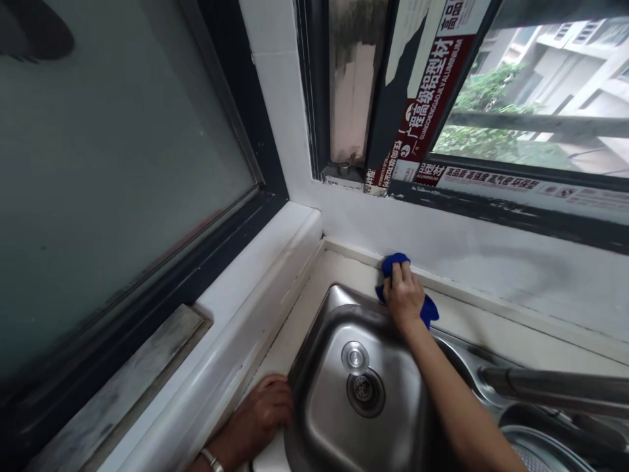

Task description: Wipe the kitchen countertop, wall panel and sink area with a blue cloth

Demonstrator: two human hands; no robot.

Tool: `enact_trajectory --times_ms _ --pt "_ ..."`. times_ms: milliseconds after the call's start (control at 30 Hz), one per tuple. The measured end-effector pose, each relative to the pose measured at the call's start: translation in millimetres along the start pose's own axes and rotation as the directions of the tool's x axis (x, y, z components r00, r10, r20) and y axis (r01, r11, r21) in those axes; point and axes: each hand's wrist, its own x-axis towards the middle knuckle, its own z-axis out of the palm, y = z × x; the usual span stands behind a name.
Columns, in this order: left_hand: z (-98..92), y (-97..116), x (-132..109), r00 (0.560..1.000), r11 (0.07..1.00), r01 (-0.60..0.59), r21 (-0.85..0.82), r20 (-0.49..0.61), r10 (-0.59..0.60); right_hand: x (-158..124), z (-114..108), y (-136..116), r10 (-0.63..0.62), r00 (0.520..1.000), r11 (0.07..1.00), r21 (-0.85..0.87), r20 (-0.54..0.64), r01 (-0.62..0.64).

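My right hand (405, 295) presses a blue cloth (430, 312) against the back strip of the pale countertop (309, 321), close to the low ledge at the wall. Parts of the cloth stick out past the fingers on both sides. My left hand (268, 408), with a band at its wrist, rests at the left edge of the stainless steel sink (324, 419). Its fingers curl at the sink's rim, and their tips are hidden. Inside the basin, a metal strainer (354, 357) lies beside the drain hole (366, 392).
A thick metal pipe-like bar (560, 387) crosses the right side, above a round metal rim (540, 446). A dark-framed frosted pane (147, 131) borders the left. Behind the counter stands a white wall (491, 255) under a window frame with red-and-white tape (437, 98).
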Motion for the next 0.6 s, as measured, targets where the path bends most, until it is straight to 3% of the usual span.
enact_trajectory --times_ms 133,300,600 --pt "-0.7 2.6 1.4 0.999 1.000 0.016 -0.013 -0.034 -0.017 9.2 9.0 -27.6 0.005 1.000 0.998 -0.059 -0.006 -0.005" --pt "1.6 3.1 1.3 0.997 0.999 0.023 -0.031 -0.070 -0.025 20.2 23.2 -56.6 -0.032 0.999 0.999 0.002 0.008 0.032" --pt "14.8 -4.0 -8.7 0.995 0.995 0.085 -0.047 -0.057 -0.088 57.4 49.7 -115.9 -0.241 0.970 0.961 0.132 -0.023 0.242"
